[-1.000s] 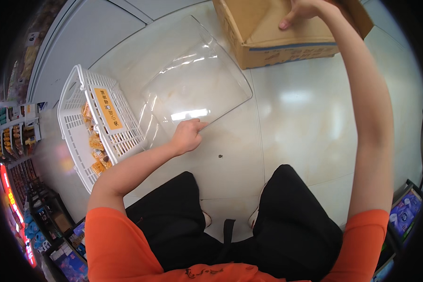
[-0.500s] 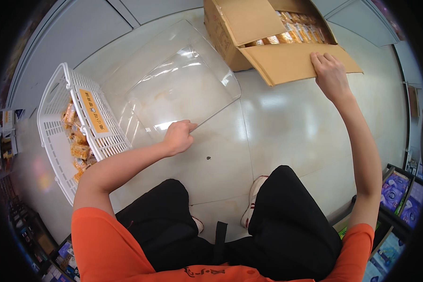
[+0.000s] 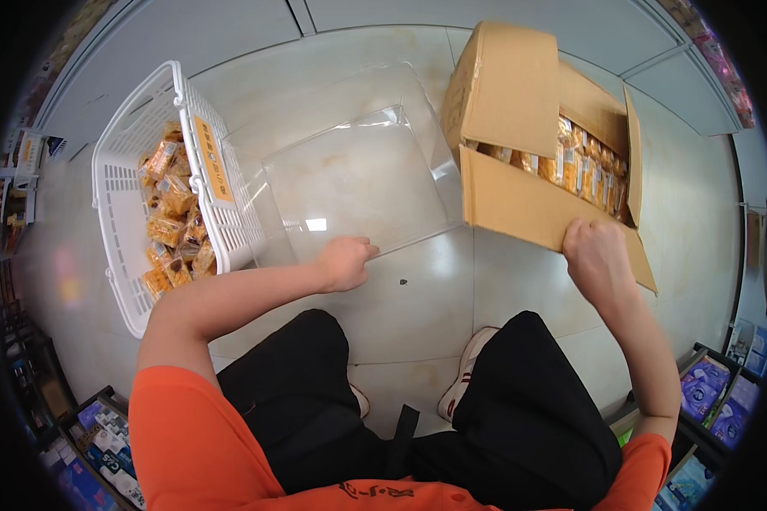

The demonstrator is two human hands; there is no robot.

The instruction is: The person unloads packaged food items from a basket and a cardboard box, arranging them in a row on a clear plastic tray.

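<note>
My left hand is closed on the near rim of a clear plastic bin, which stands on the floor before me with nothing visible inside. Farther right, my right hand grips the near flap of an open cardboard box. Wrapped snacks in orange and clear film fill the box in rows, partly covered by another flap. To the left of the bin, a white plastic basket with an orange label holds a loose heap of similar wrapped snacks.
Grey cabinet panels run along the far side. Low shelves with purple packs stand at my right, and more shelf goods at my lower left. A small dark scrap lies on the tiled floor by my shoes.
The cardboard box has come nearer, turning somewhat, with my right hand still on its flap. More of its snacks show. My left hand stays on the bin's rim. The view has shifted a little.
</note>
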